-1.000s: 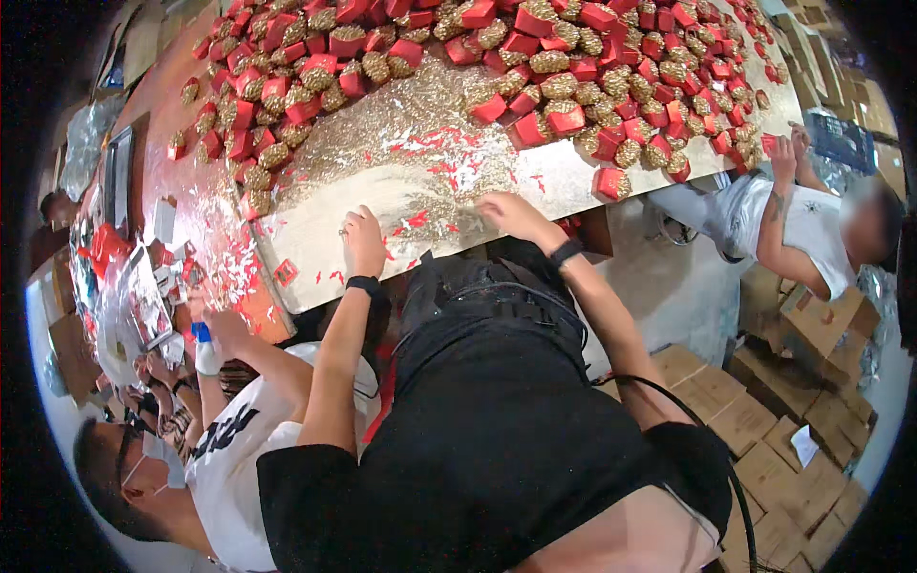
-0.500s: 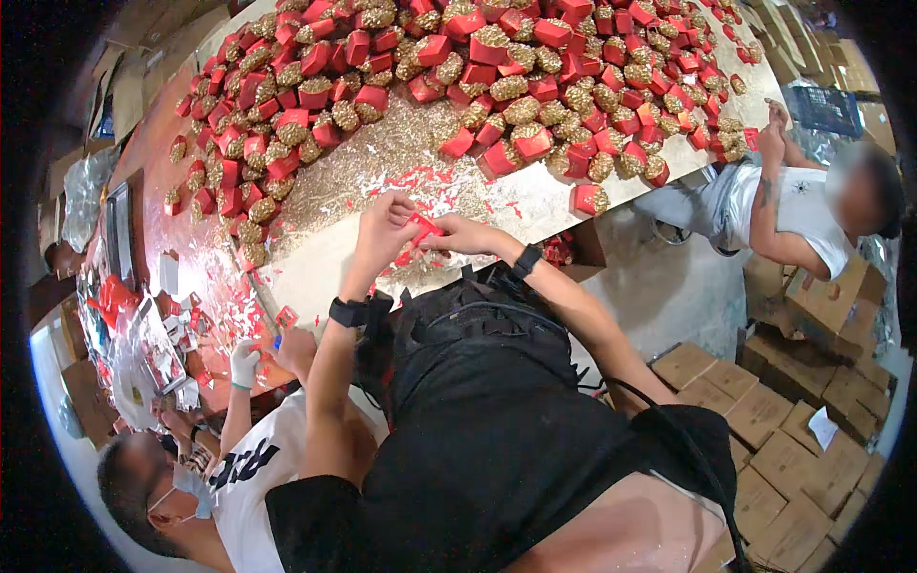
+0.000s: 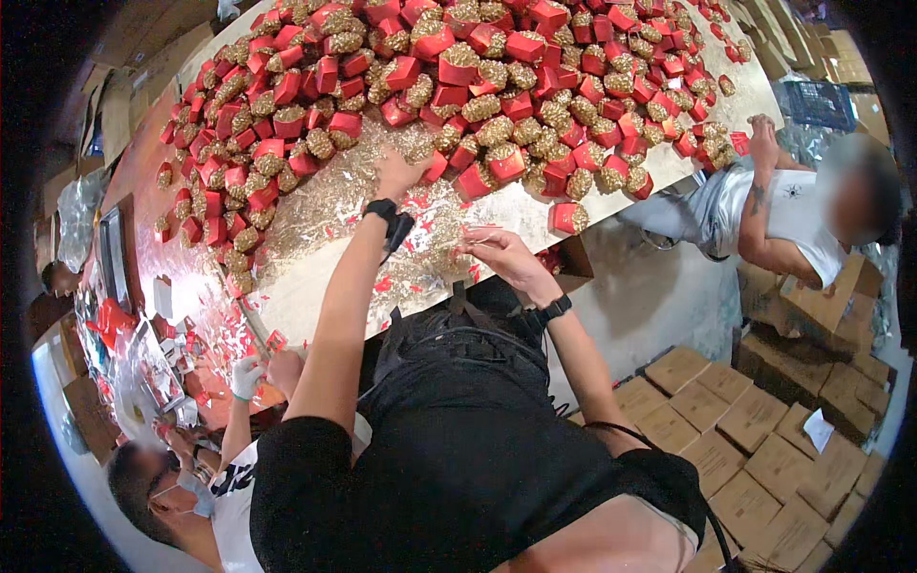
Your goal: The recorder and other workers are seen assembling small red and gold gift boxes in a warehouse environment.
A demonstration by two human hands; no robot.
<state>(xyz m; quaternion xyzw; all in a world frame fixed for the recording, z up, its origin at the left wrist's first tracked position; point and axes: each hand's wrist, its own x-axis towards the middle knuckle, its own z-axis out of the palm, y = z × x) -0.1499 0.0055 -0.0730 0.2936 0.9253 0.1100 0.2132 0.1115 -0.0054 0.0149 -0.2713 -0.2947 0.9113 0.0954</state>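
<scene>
My left hand [image 3: 399,174] reaches forward over the table at the near edge of a heap. Its fingertips are down among gold flecks, and whether they hold anything is hidden. Right beside its thumb side lies a small red box [image 3: 434,168]. The heap consists of red boxes [image 3: 506,163] with bumpy gold lumps [image 3: 495,131] sticking out of them. Closer to my body, my right hand [image 3: 508,256] hovers above the table's near edge, fingers stretched and apart. I make out nothing held there. Red scraps [image 3: 384,284] and gold flecks lie below and left of it.
The pale tabletop [image 3: 306,310] meets a reddish table [image 3: 134,229] on the left. A masked person [image 3: 181,492] works at lower left, one hand gloved [image 3: 246,377]. Another person [image 3: 783,205] stands at the right edge. Cardboard boxes [image 3: 750,420] are stacked at lower right.
Both hands were together on a small red piece; now they are apart. My left hand has gone forward to the heap, and my right hand has drawn slightly right and nearer.
</scene>
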